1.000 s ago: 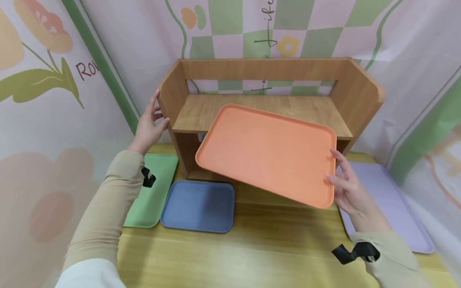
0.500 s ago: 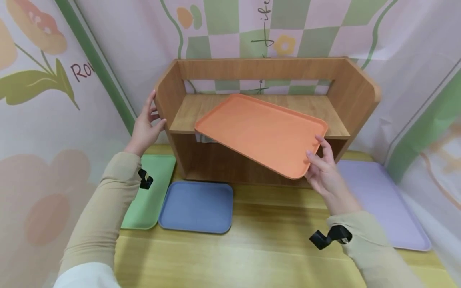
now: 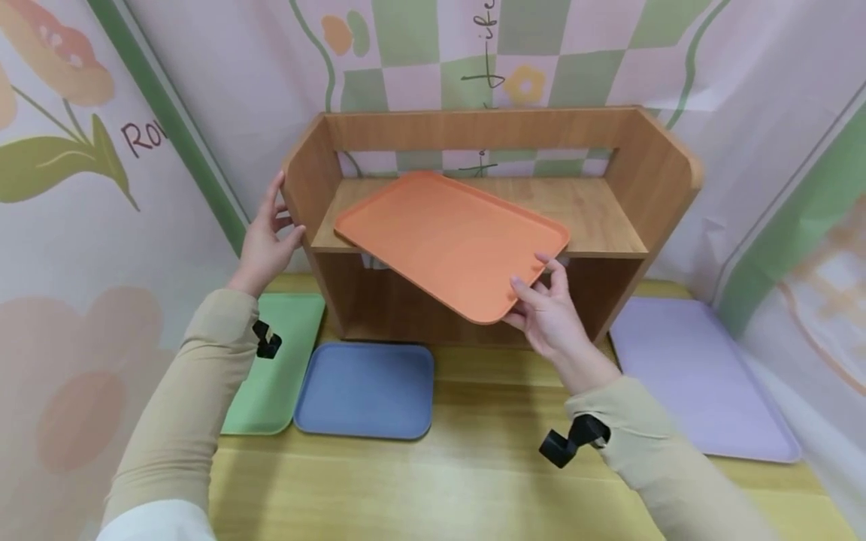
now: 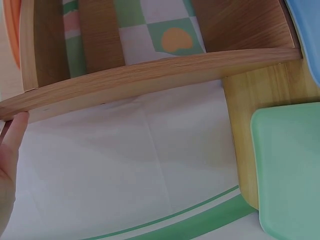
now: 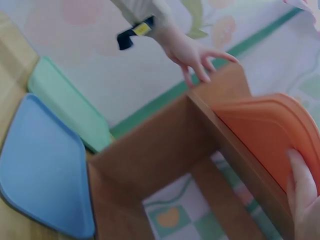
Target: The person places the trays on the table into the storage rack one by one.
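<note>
My right hand [image 3: 551, 315] pinches an orange tray [image 3: 453, 244] by its near right edge, thumb on top. The tray hangs at an angle over the upper board of a wooden desk shelf [image 3: 582, 210], its near corner jutting out past the front. In the right wrist view, the tray's far end comes close to that board; whether it touches, I cannot tell. My left hand [image 3: 265, 244] rests against the shelf's left side panel with spread fingers. Only part of that hand [image 4: 7, 170] shows in the left wrist view.
On the wooden table [image 3: 379, 488], a blue tray [image 3: 365, 391] lies before the shelf. Beside it on the left is a green tray [image 3: 277, 361], partly behind my forearm. A lilac tray [image 3: 697, 376] lies at the right. Patterned cloth [image 3: 406, 75] hangs behind.
The orange tray has moved left and back, from in front of the shelf to over its upper board, with my right hand following. My left hand stays at the side panel.
</note>
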### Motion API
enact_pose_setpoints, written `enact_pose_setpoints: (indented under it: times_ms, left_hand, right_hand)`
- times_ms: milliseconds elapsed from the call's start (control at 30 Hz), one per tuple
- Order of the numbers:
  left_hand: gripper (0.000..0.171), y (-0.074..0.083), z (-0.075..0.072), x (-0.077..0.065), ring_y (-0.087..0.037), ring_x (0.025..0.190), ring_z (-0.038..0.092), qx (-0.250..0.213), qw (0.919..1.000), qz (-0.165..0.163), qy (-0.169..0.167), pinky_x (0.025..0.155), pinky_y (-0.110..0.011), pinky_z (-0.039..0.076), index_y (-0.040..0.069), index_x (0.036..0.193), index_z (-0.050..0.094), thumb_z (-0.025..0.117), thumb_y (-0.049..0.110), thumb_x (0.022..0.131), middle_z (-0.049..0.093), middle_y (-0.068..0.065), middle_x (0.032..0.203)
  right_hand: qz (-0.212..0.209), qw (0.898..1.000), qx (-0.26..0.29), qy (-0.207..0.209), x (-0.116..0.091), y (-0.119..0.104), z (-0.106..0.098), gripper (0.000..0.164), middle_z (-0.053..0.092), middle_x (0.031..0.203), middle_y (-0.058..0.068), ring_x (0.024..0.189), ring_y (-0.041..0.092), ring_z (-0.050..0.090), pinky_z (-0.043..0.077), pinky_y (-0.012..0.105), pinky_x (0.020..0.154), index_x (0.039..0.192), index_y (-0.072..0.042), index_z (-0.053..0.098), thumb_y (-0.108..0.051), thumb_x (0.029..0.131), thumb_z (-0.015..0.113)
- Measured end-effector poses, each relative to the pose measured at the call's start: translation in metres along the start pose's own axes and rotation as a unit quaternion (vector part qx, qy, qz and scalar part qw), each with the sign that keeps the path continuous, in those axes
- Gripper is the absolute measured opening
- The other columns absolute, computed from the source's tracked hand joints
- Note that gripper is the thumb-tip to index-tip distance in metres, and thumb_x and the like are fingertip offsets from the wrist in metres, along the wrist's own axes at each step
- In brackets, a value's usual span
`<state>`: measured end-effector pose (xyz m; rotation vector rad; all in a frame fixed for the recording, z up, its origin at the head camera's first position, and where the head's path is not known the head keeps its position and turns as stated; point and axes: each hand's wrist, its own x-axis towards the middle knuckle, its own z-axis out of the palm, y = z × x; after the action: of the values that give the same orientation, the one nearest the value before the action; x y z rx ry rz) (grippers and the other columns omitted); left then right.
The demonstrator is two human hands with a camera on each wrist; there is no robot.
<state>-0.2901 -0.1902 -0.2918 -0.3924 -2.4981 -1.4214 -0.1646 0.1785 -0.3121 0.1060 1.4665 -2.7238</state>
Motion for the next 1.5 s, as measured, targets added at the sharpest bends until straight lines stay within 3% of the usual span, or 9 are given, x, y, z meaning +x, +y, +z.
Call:
enact_pose_setpoints:
  times_ms: [233,400,500,700,833,933,1233,1333,1500]
  left_hand:
    - [0.087,-0.001,0.003,0.0,-0.038,0.123,0.049,-0.008,0.9999,0.009,-0.004,0.091,-0.047,0.052,0.045,0.15,0.008,0.053,-0.002,0.093,0.042,-0.022,0.138]
    - [0.086,0.0,0.005,0.001,-0.038,0.123,0.05,-0.009,0.9998,0.016,-0.004,0.089,-0.045,0.053,0.044,0.15,0.008,0.053,-0.002,0.093,0.042,-0.022,0.138]
    - [0.086,0.0,0.005,0.001,-0.038,0.123,0.05,-0.006,0.9998,0.018,-0.002,0.089,-0.046,0.053,0.043,0.15,0.008,0.053,-0.002,0.093,0.043,-0.021,0.138]
    - [0.085,0.0,0.004,0.0,-0.038,0.122,0.05,-0.005,0.9998,0.021,-0.001,0.089,-0.049,0.053,0.043,0.15,0.008,0.053,-0.001,0.093,0.043,-0.021,0.139]
    - [0.085,0.0,0.004,-0.001,-0.038,0.122,0.05,-0.008,0.9998,0.02,-0.003,0.089,-0.049,0.052,0.044,0.15,0.008,0.053,0.0,0.093,0.043,-0.021,0.138]
    - [0.085,-0.001,0.003,-0.002,-0.038,0.122,0.05,-0.004,0.9998,0.019,0.0,0.089,-0.05,0.052,0.044,0.15,0.008,0.054,0.0,0.093,0.043,-0.021,0.138]
    - [0.085,-0.001,0.001,-0.003,-0.038,0.122,0.05,0.002,0.9999,0.015,0.007,0.089,-0.053,0.051,0.046,0.149,0.008,0.054,0.002,0.093,0.044,-0.021,0.138]
    - [0.085,-0.001,0.001,-0.003,-0.038,0.122,0.05,0.005,0.9998,0.015,0.008,0.089,-0.053,0.051,0.046,0.149,0.008,0.055,0.002,0.093,0.044,-0.021,0.138]
    - [0.085,-0.001,0.0,-0.003,-0.039,0.121,0.05,0.008,0.9997,0.02,0.01,0.089,-0.053,0.051,0.044,0.15,0.008,0.054,0.001,0.093,0.045,-0.022,0.137]
  right_hand:
    - [-0.001,0.999,-0.011,0.03,0.002,0.014,0.016,0.05,0.046,0.107,0.001,0.065,0.008,0.059,0.057,0.026,0.06,0.128,-0.035,0.021,-0.007,0.096,0.048]
    - [-0.011,0.999,0.012,0.052,0.008,0.004,0.0,0.051,0.054,0.098,-0.002,0.077,0.009,0.063,0.057,0.031,0.068,0.128,-0.035,0.019,-0.01,0.097,0.049]
    - [-0.007,0.997,0.042,0.062,0.015,-0.006,-0.013,0.054,0.055,0.102,0.0,0.083,0.011,0.064,0.058,0.031,0.07,0.131,-0.035,0.019,-0.009,0.096,0.051]
    - [0.018,0.997,0.068,0.033,0.025,-0.021,-0.027,0.074,0.049,0.103,0.005,0.08,0.015,0.065,0.058,0.031,0.07,0.145,-0.036,0.008,-0.002,0.095,0.05]
    - [0.027,0.998,0.057,-0.001,0.022,-0.021,-0.026,0.078,0.05,0.107,0.005,0.083,0.015,0.067,0.058,0.031,0.072,0.145,-0.037,0.003,0.004,0.094,0.047]
    - [0.039,0.998,0.045,-0.019,0.017,-0.018,-0.022,0.074,0.05,0.112,0.005,0.087,0.016,0.068,0.058,0.031,0.074,0.14,-0.035,0.005,0.005,0.094,0.046]
    - [0.038,0.996,0.08,0.0,0.02,-0.023,-0.024,0.029,0.055,0.102,0.006,0.085,0.017,0.065,0.059,0.031,0.072,0.112,-0.02,0.034,-0.002,0.095,0.049]
    - [0.048,0.995,0.085,-0.011,0.023,-0.024,-0.027,0.028,0.054,0.102,0.006,0.085,0.018,0.065,0.059,0.032,0.073,0.11,-0.019,0.037,0.002,0.095,0.047]
    - [0.066,0.995,0.046,-0.056,0.019,-0.021,-0.026,0.032,0.056,0.103,0.006,0.085,0.017,0.066,0.058,0.031,0.075,0.114,-0.018,0.036,0.005,0.094,0.045]
